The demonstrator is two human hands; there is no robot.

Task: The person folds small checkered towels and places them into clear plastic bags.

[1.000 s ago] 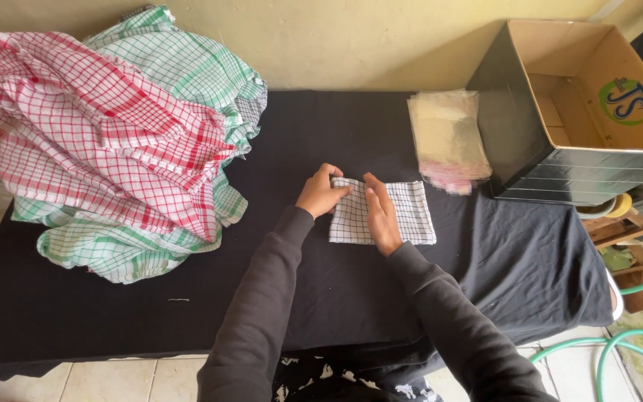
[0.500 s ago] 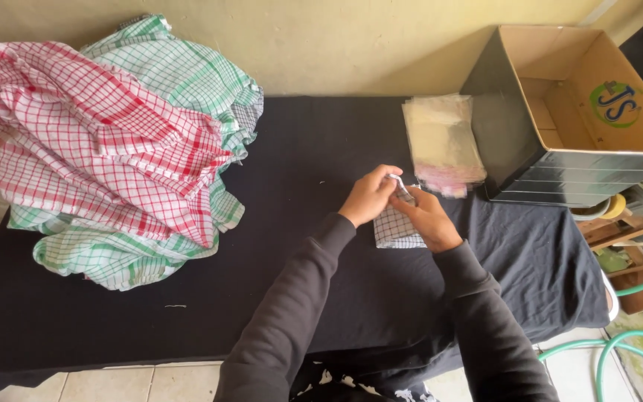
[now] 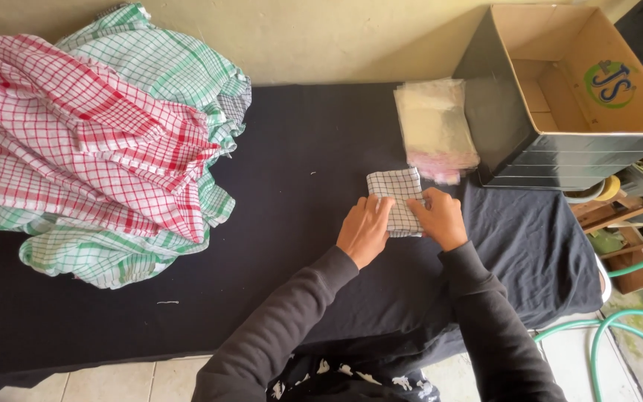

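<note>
Both hands point(image 3: 403, 227) flat on folded checked cloth point(image 3: 397, 195), black table point(image 3: 299, 149)

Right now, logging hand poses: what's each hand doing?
Left hand: open, pressing flat on the folded checked cloth.
Right hand: fingers curled, on the same cloth.

A desk point(image 3: 284, 134) draped in black cloth stands against a pale yellow-cream wall point(image 3: 336, 37) on the far side. Light tiled floor point(image 3: 113, 383) shows along the near edge, with a green hose point(image 3: 619, 327) curling at the right.
</note>
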